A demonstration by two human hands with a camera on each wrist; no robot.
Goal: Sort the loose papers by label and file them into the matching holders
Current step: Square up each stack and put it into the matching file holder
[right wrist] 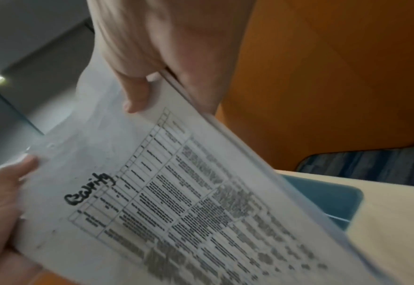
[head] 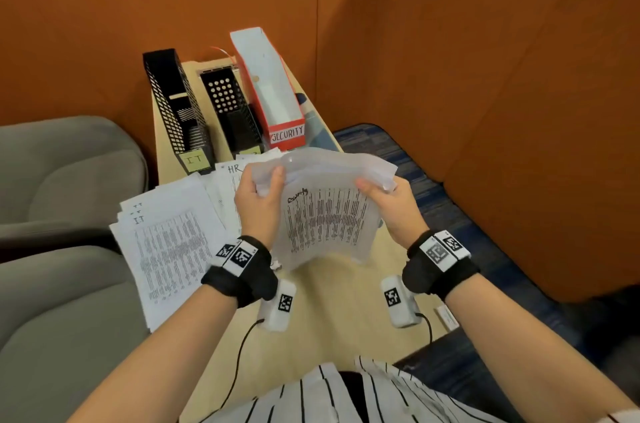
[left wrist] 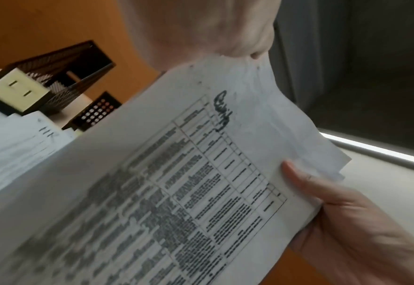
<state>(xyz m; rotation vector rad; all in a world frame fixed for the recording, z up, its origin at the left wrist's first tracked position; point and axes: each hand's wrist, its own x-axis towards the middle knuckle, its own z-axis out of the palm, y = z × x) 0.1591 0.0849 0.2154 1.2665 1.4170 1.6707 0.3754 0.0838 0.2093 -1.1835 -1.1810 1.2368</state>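
The right hand (right wrist: 157, 54) pinches the far edge of a sheaf of printed papers (right wrist: 189, 202), thumb on the top sheet. The left hand (right wrist: 1, 202) grips its left edge, beside a blurred handwritten label (right wrist: 89, 190). An orange wall (right wrist: 335, 77) stands to the right.

Between the fingers (head: 277, 176) a white sheet (head: 329, 225) shows black print and a black handwritten label, beyond them stand a red holder (head: 287, 136) and black mesh holders (head: 173, 103), on a pale wood desk (head: 332, 304) against orange walls (head: 485, 76).
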